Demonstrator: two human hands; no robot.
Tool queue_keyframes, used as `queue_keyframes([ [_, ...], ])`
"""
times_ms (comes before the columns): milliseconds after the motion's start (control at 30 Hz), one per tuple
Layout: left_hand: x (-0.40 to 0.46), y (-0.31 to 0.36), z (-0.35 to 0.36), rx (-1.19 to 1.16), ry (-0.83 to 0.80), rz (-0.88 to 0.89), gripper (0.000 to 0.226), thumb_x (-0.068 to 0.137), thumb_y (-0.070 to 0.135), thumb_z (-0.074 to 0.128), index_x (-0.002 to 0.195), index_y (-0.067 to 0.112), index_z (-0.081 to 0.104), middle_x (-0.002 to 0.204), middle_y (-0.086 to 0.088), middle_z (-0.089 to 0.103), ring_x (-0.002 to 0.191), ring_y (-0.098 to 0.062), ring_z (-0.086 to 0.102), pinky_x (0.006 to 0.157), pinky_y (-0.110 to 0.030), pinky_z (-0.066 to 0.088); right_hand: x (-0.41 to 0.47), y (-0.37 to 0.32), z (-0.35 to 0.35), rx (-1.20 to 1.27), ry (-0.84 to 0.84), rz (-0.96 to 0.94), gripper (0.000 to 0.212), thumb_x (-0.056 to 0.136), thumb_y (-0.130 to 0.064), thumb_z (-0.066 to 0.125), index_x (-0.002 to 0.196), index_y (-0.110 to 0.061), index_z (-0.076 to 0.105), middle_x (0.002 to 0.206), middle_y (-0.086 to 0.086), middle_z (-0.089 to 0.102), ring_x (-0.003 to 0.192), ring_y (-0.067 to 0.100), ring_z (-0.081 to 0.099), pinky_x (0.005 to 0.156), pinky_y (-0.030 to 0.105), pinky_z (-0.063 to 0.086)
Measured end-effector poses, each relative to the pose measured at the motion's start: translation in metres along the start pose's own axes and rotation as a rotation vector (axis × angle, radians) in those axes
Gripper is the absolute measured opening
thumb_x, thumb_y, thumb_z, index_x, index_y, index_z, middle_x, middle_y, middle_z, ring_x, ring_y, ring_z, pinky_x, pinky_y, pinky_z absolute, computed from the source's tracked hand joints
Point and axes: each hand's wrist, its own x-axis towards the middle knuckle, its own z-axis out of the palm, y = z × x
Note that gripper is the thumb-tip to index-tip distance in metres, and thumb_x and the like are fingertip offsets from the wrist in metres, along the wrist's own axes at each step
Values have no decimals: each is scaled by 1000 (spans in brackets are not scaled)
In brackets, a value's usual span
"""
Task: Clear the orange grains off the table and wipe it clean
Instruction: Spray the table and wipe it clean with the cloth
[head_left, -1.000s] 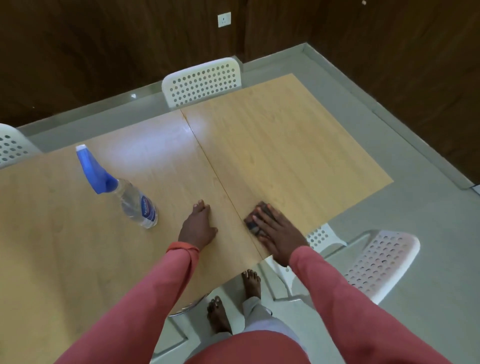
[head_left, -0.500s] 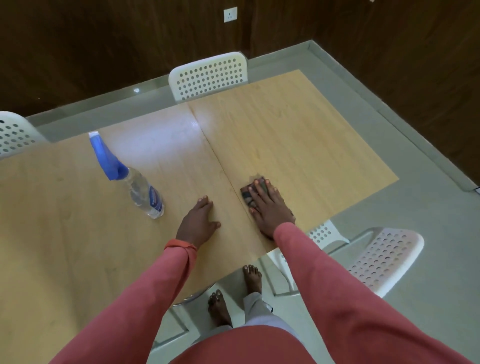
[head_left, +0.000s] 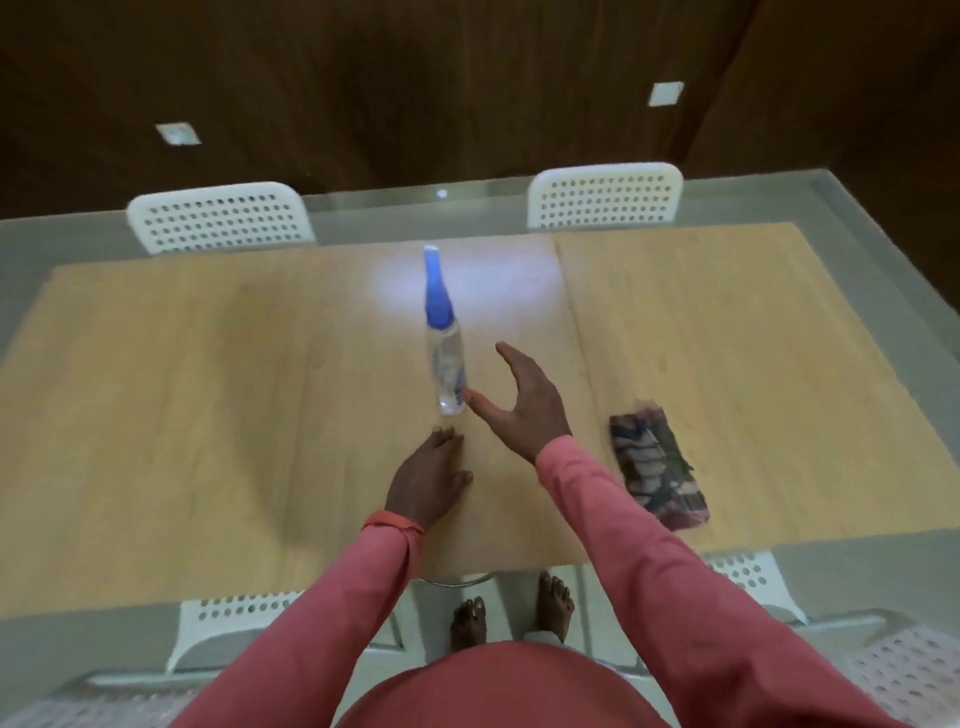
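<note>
Right hand (head_left: 524, 402) has left cloth (head_left: 657, 467), now spread, holding nothing, thumb tip just beside spray bottle (head_left: 444, 358) base. Table (head_left: 182, 389): no grains visible. Cloth at 3 o'clock of right hand: soft, light; pinch edge. Left hand (head_left: 426, 478) flat, fingers straight.

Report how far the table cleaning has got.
Done, apparently: no orange grains show on the table. In hand: the right hand, open, reaches for the spray bottle, thumb at its base; the left hand rests flat. The cloth lies loose to the right. Left, likely: spraying and a final wipe.
</note>
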Motion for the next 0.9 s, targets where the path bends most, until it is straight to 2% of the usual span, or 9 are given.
queue_keyframes([
  [133, -15, -39, -19, -16, 56, -153, 76, 86, 34, 68, 149, 11, 33, 158, -4, 26, 147, -18, 19, 118, -31, 24, 28, -55, 15, 209, 1, 41, 98, 78, -50, 81, 155, -17, 30, 159, 1, 37, 143, 16, 37, 116, 30, 30],
  [233, -25, -66, -29, -51, 53, -263, 97, 80, 43, 73, 153, 9, 19, 161, -6, 13, 149, -19, 10, 120, -31, 17, 47, -80, 22, 330, 53, 65, 92, 78, -47, 82, 153, -17, 37, 152, 0, 47, 135, 17, 47, 113, 31, 38],
  [300, -28, -75, -30, -81, 28, -274, 104, 78, 45, 75, 154, 8, 13, 163, -4, 6, 150, -17, 6, 120, -29, 13, 56, -90, 23, 347, 117, 28, 77, 80, -41, 82, 145, -18, 48, 134, -1, 60, 118, 17, 57, 104, 31, 47],
  [367, -27, -76, -29, -63, 13, -264, 104, 78, 46, 75, 154, 8, 14, 163, -3, 3, 150, -16, 4, 120, -28, 12, 63, -95, 23, 329, 167, 1, 56, 84, -33, 80, 132, -18, 57, 110, -4, 65, 98, 18, 61, 92, 31, 51],
  [500, -22, -75, -29, -14, 9, -263, 103, 79, 46, 73, 154, 8, 13, 163, -3, 1, 150, -17, 3, 118, -29, 16, 59, -98, 23, 341, 233, -11, 23, 90, -29, 74, 106, -16, 63, 95, -10, 66, 80, 13, 64, 81, 35, 56],
  [567, -22, -75, -29, 3, -10, -261, 103, 81, 47, 72, 154, 9, 11, 163, -3, -1, 150, -17, 2, 119, -31, 17, 48, -97, 25, 302, 306, -71, 20, 91, -32, 72, 94, -15, 62, 78, -13, 63, 63, 3, 59, 68, 28, 53],
  [667, -23, -77, -29, 25, -28, -261, 102, 82, 48, 69, 155, 9, 8, 163, -3, -3, 150, -18, 1, 119, -32, 18, 23, -98, 21, 305, 417, -139, 34, 93, -40, 69, 75, -12, 60, 58, -8, 54, 48, 9, 49, 51, 30, 47],
  [767, -22, -78, -29, 44, -35, -253, 102, 83, 49, 68, 155, 9, 7, 163, -4, -5, 150, -19, 1, 120, -33, 19, 4, -98, 4, 308, 451, -110, 42, 93, -44, 62, 72, -9, 70, 59, 1, 66, 51, 17, 61, 53, 32, 53],
  [900, -22, -78, -29, 64, -27, -246, 102, 84, 49, 68, 155, 9, 7, 163, -4, -4, 150, -18, 2, 119, -32, 20, -22, -92, -22, 336, 333, 115, 37, 93, -40, 68, 68, -13, 74, 62, 0, 71, 57, 11, 66, 62, 33, 58],
])
